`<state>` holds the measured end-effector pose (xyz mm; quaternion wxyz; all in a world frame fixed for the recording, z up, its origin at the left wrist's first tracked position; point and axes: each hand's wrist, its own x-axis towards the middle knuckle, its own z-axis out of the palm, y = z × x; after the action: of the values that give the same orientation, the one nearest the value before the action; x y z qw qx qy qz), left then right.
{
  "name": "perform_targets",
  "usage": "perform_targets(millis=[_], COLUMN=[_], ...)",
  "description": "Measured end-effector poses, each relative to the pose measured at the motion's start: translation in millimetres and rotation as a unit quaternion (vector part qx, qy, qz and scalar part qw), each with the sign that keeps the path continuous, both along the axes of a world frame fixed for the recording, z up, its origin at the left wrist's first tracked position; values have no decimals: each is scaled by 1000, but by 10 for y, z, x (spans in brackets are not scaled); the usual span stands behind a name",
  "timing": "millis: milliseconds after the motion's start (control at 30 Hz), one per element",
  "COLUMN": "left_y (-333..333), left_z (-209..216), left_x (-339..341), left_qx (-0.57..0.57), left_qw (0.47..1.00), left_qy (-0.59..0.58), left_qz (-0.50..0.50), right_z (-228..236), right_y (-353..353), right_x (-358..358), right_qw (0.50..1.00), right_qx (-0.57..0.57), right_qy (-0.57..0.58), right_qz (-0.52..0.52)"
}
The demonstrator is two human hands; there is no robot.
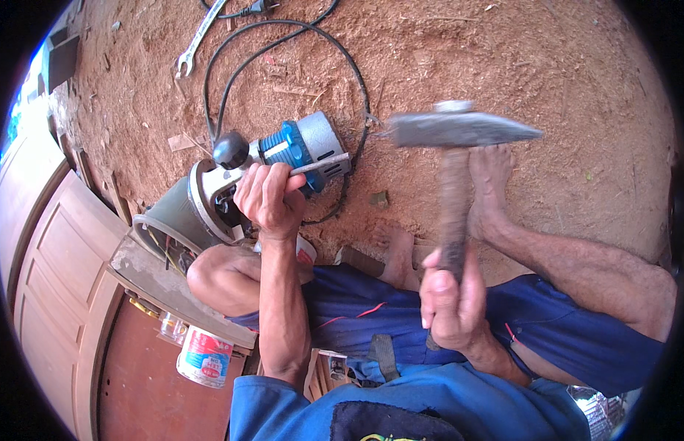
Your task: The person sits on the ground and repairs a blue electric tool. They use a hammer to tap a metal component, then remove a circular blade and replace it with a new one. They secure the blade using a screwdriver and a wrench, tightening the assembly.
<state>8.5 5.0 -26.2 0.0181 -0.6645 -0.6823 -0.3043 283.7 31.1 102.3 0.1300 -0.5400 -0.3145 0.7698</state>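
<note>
My right hand [452, 298] grips a hammer [453, 184] by its dark lower handle. The hammer's steel head is raised over the ground, wedge end to the right, slightly blurred. My left hand [272, 197] is closed around a thin, flat metal bar [323, 163]; its exact kind is unclear. The bar's free end points right, across the blue and grey motor of a router [301, 147]. The router lies on its side, with a round black knob [231, 151] and a pale base by my left hand. Whether the bar touches the motor, I cannot tell.
A black cord [360, 77] loops over the sawdust-covered ground near an open-ended wrench [198, 44]. Left of my knee is a grey-green container [176, 213] holding small items. Panelled wooden doors [66, 235] and a white, red and blue bucket [204, 359] stand further left.
</note>
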Motion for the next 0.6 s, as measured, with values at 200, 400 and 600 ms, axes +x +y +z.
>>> perform_targets(millis=[200, 400, 600], left_y=[-4, 10, -39], left_z=[8, -2, 18], left_x=[-2, -7, -1], left_qx=[3, 5, 0], left_qw=[1000, 1000, 1000], left_qy=[-5, -8, -9], left_qz=[0, 0, 4], right_z=[-8, -33, 21], right_y=[-67, -28, -51], right_x=[-78, -5, -64], right_qw=[986, 996, 965], right_qx=[35, 3, 29], right_qy=[60, -24, 63], right_qz=[-149, 82, -252])
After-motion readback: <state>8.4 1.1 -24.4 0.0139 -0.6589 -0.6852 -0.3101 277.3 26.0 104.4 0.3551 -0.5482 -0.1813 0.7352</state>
